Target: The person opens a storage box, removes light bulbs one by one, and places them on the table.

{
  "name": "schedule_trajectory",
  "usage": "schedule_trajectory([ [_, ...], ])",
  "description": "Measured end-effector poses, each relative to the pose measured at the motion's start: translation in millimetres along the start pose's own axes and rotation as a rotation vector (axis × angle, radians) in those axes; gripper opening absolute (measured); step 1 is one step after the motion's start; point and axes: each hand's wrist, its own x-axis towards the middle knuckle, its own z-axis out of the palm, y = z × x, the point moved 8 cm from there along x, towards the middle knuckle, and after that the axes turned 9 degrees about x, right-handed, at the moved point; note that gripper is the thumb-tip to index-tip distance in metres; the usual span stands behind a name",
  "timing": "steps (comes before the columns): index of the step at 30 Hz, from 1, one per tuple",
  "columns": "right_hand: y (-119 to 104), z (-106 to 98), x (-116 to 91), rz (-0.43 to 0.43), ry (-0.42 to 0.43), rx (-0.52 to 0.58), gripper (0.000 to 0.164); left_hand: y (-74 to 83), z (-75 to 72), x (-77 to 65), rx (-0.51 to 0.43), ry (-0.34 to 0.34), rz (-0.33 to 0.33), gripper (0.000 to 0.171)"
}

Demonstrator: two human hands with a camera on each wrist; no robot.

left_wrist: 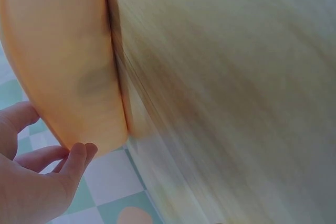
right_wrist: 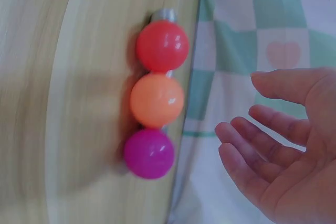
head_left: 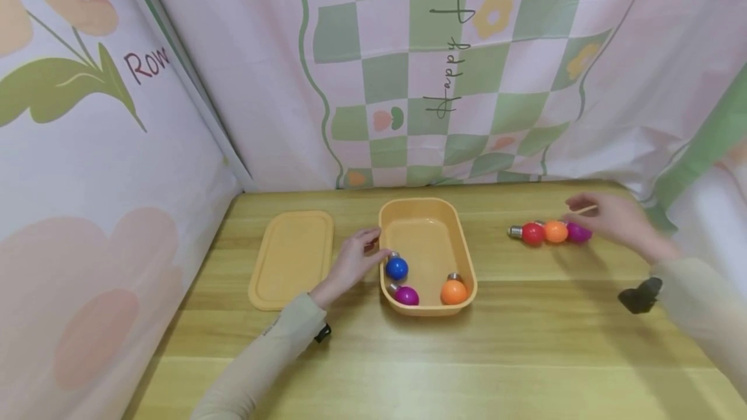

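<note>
Bulbs (head_left: 556, 232) in a row lie beside the right hand (head_left: 613, 218), fingers (right_wrist: 241, 169) parted; the left hand (head_left: 352, 259) pinches the box (head_left: 426, 245).

Wood-grain table (head_left: 408, 368), items on far part

From my end I see light wood with plank-like seams. Directly on it: flat yellow lid (head_left: 292, 259) at left; open yellow tub (head_left: 428, 310) mid, apart from lid; at right, close row of red bulb (head_left: 532, 233), orange bulb (head_left: 556, 231), purple bulb (head_left: 579, 233). Red one's metal base points tubward. Can't tell if they touch.
</note>
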Motion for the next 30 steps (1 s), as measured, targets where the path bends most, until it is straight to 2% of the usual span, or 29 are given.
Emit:
schedule_trajectory([
  [7,-39,6,-1,-0.029,-0.044,0.064,0.046,-0.6,-0.6,0.6,-0.006,0.003,-0.005,0.055],
  [12,-57,12,0,-0.044,-0.048,0.112,0.042,-0.9,0.0,0.4,-0.008,0.000,-0.005,0.056],
  [18,-78,17,1,-0.111,-0.017,0.110,0.033,0.1,-0.9,0.6,-0.001,0.001,0.000,0.056],
  [30,-125,37,-3,-0.247,-0.039,0.138,0.030,0.3,-0.4,0.2,0.007,0.000,0.003,0.055],
])
